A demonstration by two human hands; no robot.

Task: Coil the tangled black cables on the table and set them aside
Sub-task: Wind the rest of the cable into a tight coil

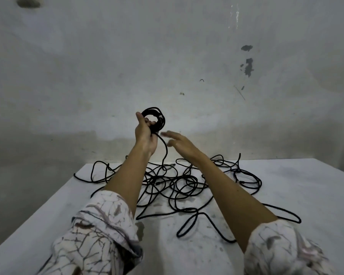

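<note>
My left hand [145, 135] is raised above the table's far edge and grips a small round coil of black cable [157, 116]. One strand [165, 151] hangs from the coil down into the tangled black cables [179, 185] spread over the white table [296, 185]. My right hand [177, 140] hovers just right of the coil, fingers apart and blurred, with nothing in it. My forearms hide part of the tangle.
A stained grey wall [167, 56] rises right behind the table. The table's left edge [48, 207] runs diagonally toward me, with a drop beyond it. Loose cable loops [197, 221] reach toward the near right of the tabletop.
</note>
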